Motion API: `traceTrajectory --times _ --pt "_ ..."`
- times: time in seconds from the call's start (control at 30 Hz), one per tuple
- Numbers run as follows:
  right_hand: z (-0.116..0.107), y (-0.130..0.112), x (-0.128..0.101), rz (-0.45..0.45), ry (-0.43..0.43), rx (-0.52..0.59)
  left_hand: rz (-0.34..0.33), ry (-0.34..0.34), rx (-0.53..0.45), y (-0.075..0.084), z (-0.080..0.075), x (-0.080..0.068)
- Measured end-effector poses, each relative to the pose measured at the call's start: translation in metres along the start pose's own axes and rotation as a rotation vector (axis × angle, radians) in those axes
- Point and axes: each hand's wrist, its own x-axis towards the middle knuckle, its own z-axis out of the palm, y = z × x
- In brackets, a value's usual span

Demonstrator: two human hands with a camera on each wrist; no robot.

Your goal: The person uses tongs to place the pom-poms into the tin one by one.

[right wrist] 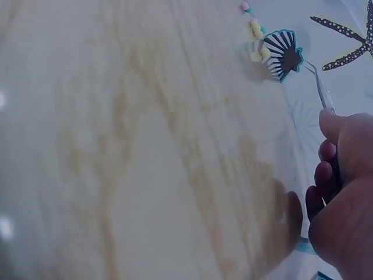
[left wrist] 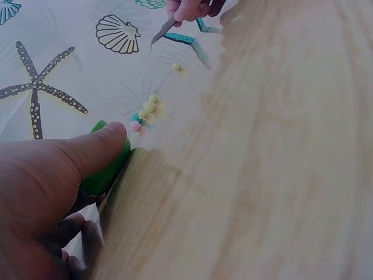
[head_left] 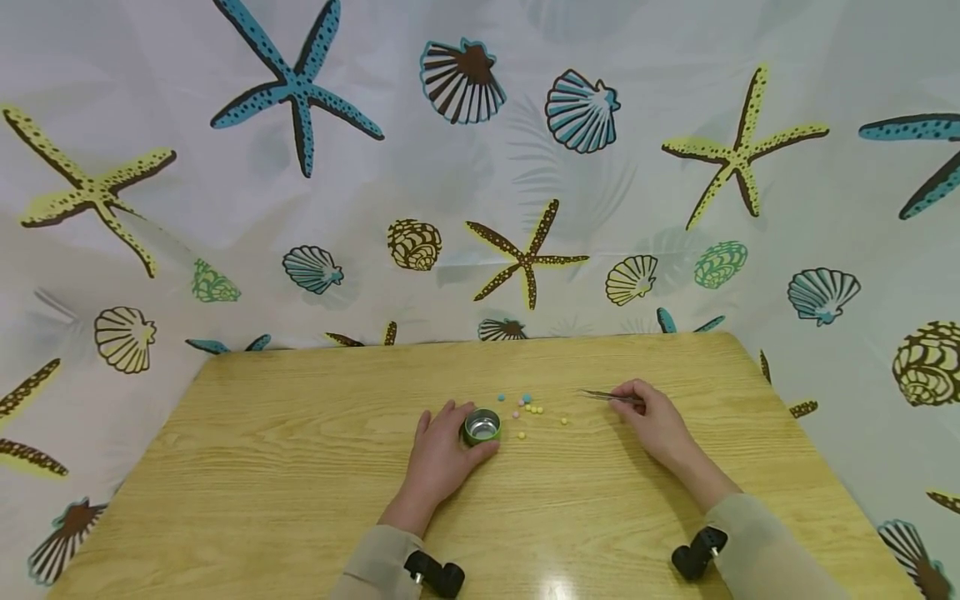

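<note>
My left hand (head_left: 442, 454) grips a small round green tin (head_left: 482, 427), thumb on the near side and fingers behind it. The tin stands upright with its open top showing a bare silvery inside. In my right hand (head_left: 651, 417) is a pair of thin metal tweezers (head_left: 600, 394), pinched between thumb and fingers, tips pointing left. Between the hands lie several small beads: yellow ones (head_left: 564, 422), pink ones (head_left: 516, 414) and blue ones (head_left: 527, 398). The tweezer tips are apart from every bead, and the right wrist view shows nothing between them.
Everything rests on a light wooden table (head_left: 285, 467). A white cloth (head_left: 360, 183) printed with starfish and shells hangs behind its far edge and along both sides. Black camera mounts (head_left: 435, 573) sit at both wrists, over beige sleeves (head_left: 772, 542).
</note>
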Motion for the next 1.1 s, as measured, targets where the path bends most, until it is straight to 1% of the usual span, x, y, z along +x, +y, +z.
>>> traceTrajectory --times 0.27,0.43,0.67,0.73,1.1 --pt "-0.0003 0.0015 -0.0030 -0.051 -0.039 0.003 0.012 0.002 0.015 0.0012 -0.0004 0.0005" --pt "0.0009 0.0034 -0.0041 -0.069 -0.058 0.006 0.010 0.000 0.017 0.0010 0.0000 -0.0001" --pt "0.0024 0.0060 -0.0034 -0.091 -0.075 -0.002 -0.008 -0.006 0.007 -0.0004 0.0003 -0.0003" --pt "0.0026 0.0064 -0.0027 -0.101 -0.077 -0.007 -0.001 -0.003 0.006 -0.0007 0.0002 0.0000" --pt "0.0034 0.0063 -0.0044 -0.090 -0.084 -0.041 0.012 0.004 0.007 0.0017 -0.0010 -0.0014"
